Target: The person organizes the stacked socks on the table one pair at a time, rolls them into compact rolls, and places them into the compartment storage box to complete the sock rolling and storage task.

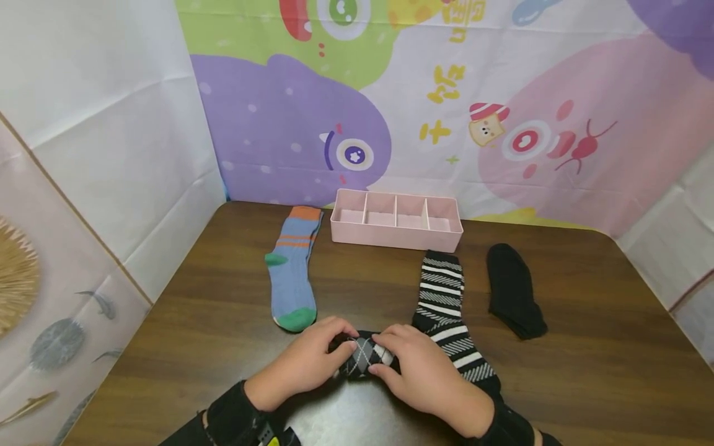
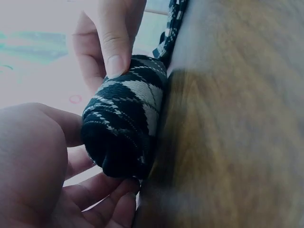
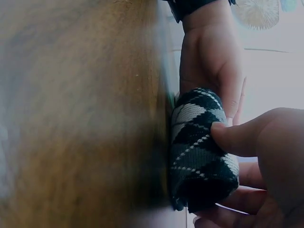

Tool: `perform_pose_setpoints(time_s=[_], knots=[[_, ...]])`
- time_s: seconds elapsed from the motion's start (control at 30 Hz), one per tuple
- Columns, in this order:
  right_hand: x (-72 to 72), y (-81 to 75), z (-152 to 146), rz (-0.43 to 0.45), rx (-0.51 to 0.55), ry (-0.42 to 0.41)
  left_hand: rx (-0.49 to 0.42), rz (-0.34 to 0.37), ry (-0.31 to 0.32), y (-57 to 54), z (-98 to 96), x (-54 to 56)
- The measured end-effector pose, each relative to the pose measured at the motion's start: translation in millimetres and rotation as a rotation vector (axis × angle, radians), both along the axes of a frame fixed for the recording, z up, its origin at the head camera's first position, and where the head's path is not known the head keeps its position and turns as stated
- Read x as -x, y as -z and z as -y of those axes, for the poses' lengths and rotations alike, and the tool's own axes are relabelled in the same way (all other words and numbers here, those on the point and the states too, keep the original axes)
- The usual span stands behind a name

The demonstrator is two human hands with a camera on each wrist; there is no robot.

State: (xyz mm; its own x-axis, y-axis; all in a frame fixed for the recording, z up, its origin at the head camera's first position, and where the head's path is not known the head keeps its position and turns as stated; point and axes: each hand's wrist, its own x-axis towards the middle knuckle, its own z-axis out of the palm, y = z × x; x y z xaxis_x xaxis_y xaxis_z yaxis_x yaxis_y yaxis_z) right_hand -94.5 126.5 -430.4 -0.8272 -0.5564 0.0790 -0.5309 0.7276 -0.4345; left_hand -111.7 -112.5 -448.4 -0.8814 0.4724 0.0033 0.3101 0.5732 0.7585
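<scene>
A black, grey and white argyle sock point(image 1: 364, 355), rolled into a thick cylinder, lies on the table near the front. My left hand point(image 1: 304, 362) grips its left end, and my right hand point(image 1: 423, 375) holds the right end. In the left wrist view the rolled sock point(image 2: 128, 114) shows a dark, rounded end close to the left fingers. From the right wrist the roll point(image 3: 202, 142) rests along the tabletop, the right thumb pressing its side and the other fingers curving around the far side.
A blue sock point(image 1: 294, 272) with green and orange parts lies to the left. Right of the hands are a black-and-white striped sock point(image 1: 443, 294), partly behind my right forearm, and a plain black sock point(image 1: 513, 288). A pink four-slot box point(image 1: 390, 235) stands at the table's back edge.
</scene>
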Motion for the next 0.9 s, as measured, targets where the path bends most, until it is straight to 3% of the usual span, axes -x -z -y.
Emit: perform_pose_setpoints(time_s=[0.17,0.43,0.9], knots=[[1.2,2.9,-0.8,0.03,0.011,0.003,-0.035,-0.016,0.004,0.6,1.0,-0.9],[2.4,4.7,-2.1,0.047,0.044,0.003,-0.095,-0.058,0.115,1.6,1.6,-0.7],[-0.9,-3.5,-0.9,0.018,-0.012,-0.023,-0.079,-0.059,0.123,-1.1,3.3,-2.5]])
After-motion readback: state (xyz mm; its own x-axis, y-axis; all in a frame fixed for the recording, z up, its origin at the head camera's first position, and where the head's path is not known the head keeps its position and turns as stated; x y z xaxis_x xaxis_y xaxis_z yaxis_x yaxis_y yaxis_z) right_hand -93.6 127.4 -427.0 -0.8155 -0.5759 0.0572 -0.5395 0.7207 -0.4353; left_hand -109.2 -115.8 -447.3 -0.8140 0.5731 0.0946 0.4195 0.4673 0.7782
